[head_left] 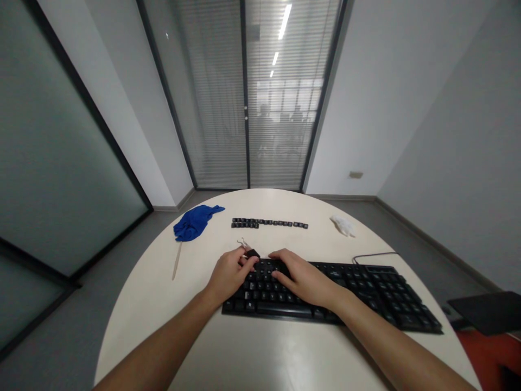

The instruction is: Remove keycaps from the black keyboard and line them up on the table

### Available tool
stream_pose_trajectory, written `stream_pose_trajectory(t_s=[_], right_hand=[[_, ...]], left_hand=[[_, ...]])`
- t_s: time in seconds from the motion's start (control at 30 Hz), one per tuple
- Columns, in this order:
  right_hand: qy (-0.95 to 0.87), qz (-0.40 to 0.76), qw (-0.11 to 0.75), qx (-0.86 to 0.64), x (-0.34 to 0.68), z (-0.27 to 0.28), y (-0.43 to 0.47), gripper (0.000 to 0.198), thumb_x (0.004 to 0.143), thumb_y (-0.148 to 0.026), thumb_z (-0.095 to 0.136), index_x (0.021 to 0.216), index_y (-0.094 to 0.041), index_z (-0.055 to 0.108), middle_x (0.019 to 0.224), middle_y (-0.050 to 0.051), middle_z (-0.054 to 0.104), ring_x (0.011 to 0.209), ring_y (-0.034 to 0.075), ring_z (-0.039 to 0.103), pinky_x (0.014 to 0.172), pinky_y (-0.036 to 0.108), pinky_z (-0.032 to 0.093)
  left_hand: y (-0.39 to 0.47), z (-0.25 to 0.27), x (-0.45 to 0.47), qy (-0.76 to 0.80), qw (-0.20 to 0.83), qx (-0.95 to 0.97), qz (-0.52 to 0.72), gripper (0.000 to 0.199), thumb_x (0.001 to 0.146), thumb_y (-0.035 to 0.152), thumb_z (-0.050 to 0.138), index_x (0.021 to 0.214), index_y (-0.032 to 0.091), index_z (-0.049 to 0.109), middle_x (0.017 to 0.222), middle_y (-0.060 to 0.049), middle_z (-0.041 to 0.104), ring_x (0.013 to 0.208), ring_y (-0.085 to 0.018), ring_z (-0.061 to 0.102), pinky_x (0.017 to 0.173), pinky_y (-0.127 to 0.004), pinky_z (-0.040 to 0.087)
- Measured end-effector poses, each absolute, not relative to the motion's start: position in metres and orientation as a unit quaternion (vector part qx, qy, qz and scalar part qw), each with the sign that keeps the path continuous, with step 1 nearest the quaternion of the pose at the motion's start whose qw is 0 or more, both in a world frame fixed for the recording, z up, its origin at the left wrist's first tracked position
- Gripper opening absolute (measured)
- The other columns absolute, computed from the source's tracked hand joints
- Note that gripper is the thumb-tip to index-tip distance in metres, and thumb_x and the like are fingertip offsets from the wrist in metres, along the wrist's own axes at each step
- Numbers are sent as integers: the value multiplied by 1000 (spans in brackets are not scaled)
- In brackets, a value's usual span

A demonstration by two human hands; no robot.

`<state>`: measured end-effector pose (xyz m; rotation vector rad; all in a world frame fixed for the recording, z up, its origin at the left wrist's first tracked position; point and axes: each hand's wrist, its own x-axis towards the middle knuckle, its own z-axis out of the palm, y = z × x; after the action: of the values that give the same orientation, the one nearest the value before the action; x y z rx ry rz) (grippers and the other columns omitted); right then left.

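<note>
A black keyboard lies in front of me on the table, with some keycaps gone from its upper left part. Between the fingers of my left hand, over the keyboard's upper left corner, is a keycap puller with a dark handle; its thin wire ends point away from me. My right hand rests on the keyboard to the right of it, thumb and index finger apart, with nothing seen between them. Its other fingers are partly hidden. Beyond the hands, loose black keycaps lie in rows.
On the round white table, a blue cloth lies at the far left, with a thin wooden stick near it. A crumpled white tissue is at the far right. The keyboard's cable runs behind it. A chair stands at the right.
</note>
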<state>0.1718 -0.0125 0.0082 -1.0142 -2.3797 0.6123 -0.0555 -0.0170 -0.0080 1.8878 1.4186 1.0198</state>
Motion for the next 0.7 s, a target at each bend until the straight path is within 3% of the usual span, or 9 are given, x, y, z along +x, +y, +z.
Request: stream_pose_trajectory(t_s=[0.4,0.7], right_hand=[[-869,204,260,-369,166,-1,-14,39,93,-24,52,132,-23,46,125,10,59,117,23,55,103,41,45],[-872,240,226,-362,174,12,-16,46,95,-31,51,139,-21,40,134,11,55,124,22,51,108,41,41]], left_hand=[[-20,-4,-49,542,188,744,343,24,91,37,57,83,17,67,70,-3,72,64,-18,66,63,-27,47],[-21,-3,-50,543,199,738,347,23,91,37,57,82,17,66,68,-2,72,63,-18,65,62,-26,46]])
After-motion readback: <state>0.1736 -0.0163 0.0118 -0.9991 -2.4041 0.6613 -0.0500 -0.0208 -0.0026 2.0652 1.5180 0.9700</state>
